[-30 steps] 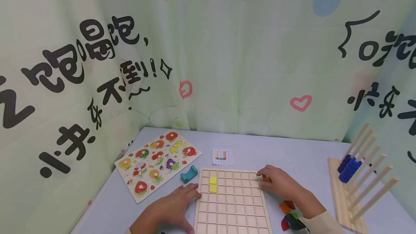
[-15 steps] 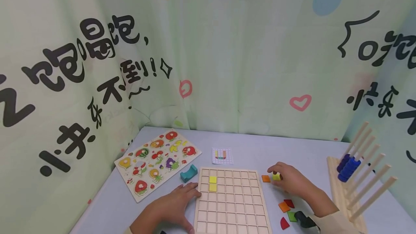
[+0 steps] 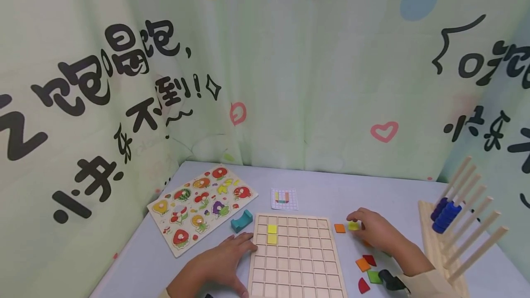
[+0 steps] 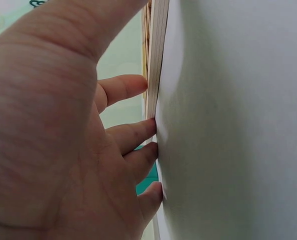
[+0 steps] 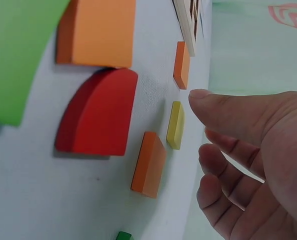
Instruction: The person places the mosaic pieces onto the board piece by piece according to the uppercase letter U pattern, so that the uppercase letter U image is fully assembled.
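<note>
- Right hand [image 3: 374,229]: thumb and fingers apart, fingers loosely bent, just beside the yellow block [image 5: 175,125]; in the right wrist view that block lies on the table, off the fingertips.
- Left hand [image 3: 225,261]: fingers spread, fingertips on the left edge of the wooden grid board [image 3: 304,254].
- Board sits flat, centre of the table [image 3: 323,187], between both hands. 2 yellow square tiles [image 3: 272,234] fill adjacent cells of the same column, upper left.
- Right of board: near orange tile [image 3: 340,228], between board edge and yellow block.
- Half-hidden orange block [image 5: 148,165] under the right hand in the head view, clear in the right wrist view.
- Closer to the wearer: orange tile plus red quarter-circle [image 3: 369,260] side by side, green tile [image 3: 374,277], lower red quarter-circle [image 3: 363,285].
- Beyond board: small grid card [image 3: 284,199] with coloured pattern.
- Left: fruit puzzle board [image 3: 196,231], teal curved block [image 3: 241,221] near its corner.
- Far right: wooden peg rack [image 3: 439,266], blue rings [image 3: 446,217] on its pegs.
- Back: pale green printed curtain [image 3: 306,82].
</note>
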{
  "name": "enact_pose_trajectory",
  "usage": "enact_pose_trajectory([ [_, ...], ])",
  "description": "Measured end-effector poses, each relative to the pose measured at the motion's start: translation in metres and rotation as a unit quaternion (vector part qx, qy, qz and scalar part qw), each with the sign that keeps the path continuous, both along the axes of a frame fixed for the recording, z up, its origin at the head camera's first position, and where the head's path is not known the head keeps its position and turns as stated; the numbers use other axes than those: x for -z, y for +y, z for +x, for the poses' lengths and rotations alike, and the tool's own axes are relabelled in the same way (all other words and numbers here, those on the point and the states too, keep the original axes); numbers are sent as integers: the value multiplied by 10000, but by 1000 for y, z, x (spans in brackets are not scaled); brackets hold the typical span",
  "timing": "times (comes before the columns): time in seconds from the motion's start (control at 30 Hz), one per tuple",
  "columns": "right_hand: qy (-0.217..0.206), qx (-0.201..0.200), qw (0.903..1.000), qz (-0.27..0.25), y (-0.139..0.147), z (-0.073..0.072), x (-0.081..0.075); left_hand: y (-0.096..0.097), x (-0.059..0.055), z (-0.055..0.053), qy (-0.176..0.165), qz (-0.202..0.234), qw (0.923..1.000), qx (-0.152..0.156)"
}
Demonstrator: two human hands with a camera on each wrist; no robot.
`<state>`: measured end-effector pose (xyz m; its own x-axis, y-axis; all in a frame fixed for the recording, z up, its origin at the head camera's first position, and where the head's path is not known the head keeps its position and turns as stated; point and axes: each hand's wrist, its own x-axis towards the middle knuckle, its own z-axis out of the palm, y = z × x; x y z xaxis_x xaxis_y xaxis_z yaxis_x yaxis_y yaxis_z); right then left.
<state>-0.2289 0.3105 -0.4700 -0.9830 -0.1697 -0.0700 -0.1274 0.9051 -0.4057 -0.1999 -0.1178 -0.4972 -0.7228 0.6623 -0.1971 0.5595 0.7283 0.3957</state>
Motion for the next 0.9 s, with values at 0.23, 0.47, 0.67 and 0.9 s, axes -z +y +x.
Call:
enact_pose_trajectory([
  [0.23, -72, 105, 9998, 118, 4, -1, 0, 1, -2, 1, -63, -15, 10000, -50],
  [0.47, -181, 233, 9990, 325, 6, -2, 3, 1, -2, 1, -30, -65, 9999, -88],
  [0.67, -276, 257, 9982, 457, 5, -1, 4, 1, -2, 0, -3, -79, 9999, -66],
  [0.9, -226, 183, 9983, 514, 3, -1, 3, 1, -1, 1, -1, -69, 10000, -60],
])
